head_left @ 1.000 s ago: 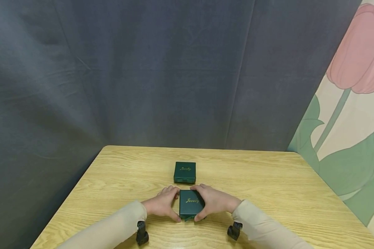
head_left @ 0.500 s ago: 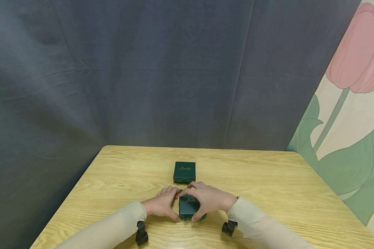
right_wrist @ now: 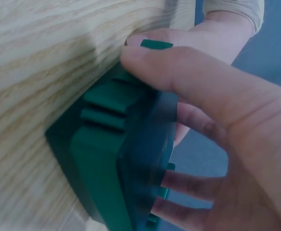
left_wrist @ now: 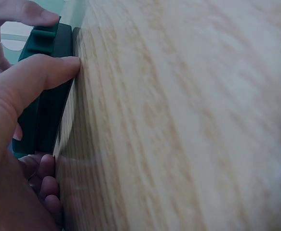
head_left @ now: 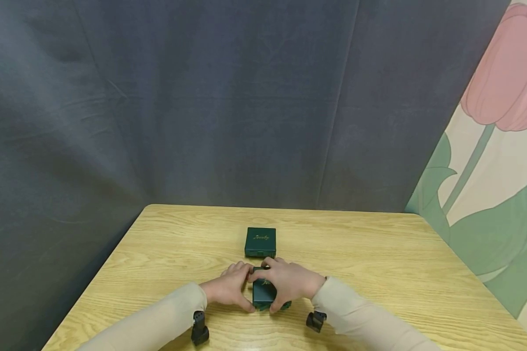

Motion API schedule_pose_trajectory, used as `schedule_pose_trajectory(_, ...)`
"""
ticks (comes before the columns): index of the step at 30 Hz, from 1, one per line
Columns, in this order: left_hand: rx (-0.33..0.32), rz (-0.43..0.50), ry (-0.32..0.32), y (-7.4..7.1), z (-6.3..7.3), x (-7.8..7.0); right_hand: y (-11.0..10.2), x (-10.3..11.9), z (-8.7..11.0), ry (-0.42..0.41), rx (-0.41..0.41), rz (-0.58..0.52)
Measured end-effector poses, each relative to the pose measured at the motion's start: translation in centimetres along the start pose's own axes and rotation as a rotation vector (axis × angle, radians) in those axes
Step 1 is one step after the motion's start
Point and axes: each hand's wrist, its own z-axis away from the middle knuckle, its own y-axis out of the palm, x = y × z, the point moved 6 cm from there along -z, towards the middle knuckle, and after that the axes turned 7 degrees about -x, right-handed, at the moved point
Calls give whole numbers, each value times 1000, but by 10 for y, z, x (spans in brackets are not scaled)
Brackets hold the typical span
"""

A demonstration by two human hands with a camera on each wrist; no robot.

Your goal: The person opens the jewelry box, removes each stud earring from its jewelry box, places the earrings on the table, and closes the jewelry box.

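Observation:
A dark green jewelry box (head_left: 262,293) with gold lettering lies on the table between both hands. My left hand (head_left: 230,287) grips its left side, thumb at the front corner and fingers curled at the back. From the right, my right hand (head_left: 292,282) arches over the lid, thumb at the front edge and fingertips along the back edge, covering part of the lettering. In the right wrist view, that thumb (right_wrist: 154,65) presses near a green ribbon end (right_wrist: 157,44). More green ribbon (head_left: 285,305) shows at the box's front right.
A second matching jewelry box (head_left: 260,240) stands just behind the first, close to the right fingers. The wood-grain table (head_left: 377,263) ends at a dark curtain (head_left: 246,107). A wall with a painted tulip (head_left: 505,68) is at the right.
My right hand has slid left across the lid from the box's right side, now hiding more of the lettering, its fingers close to the left hand's. The left hand and both boxes stayed put.

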Motion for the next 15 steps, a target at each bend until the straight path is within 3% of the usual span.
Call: schedule_pose_trajectory(15,-6,-10,1,-1,0,-3,-2,2,0,-5,-11,15)
